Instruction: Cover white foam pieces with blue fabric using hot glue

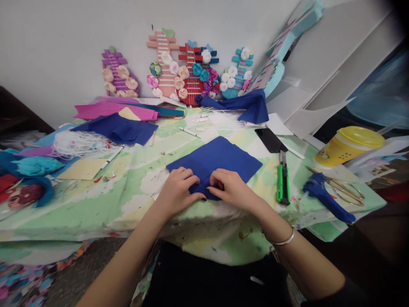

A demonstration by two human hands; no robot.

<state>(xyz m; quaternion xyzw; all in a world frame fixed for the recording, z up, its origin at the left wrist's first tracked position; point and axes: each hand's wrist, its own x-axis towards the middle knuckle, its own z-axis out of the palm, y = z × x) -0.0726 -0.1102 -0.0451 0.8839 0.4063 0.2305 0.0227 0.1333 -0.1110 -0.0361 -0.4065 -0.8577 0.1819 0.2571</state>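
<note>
A dark blue sheet of crepe paper (pixel 220 155) lies on the table in front of me, one corner pointing away. My left hand (pixel 179 187) rests on its near left part, fingers bent over the paper and thumb held apart. At the near edge, my right hand (pixel 232 187) has curled fingers and a thumb closed on the paper. The bit between those fingertips is mostly hidden. To the right of the sheet lie a green box cutter (pixel 283 183) and a black phone (pixel 271 140).
Further right are a blue glue gun (pixel 329 196), gold-handled scissors (pixel 347 189) and a yellow-lidded cup (pixel 349 145). Several flower-decorated guitar shapes (pixel 193 72) lean against the wall. More blue paper (pixel 118 128), white string (pixel 81 144) and a pen (pixel 111 157) lie left.
</note>
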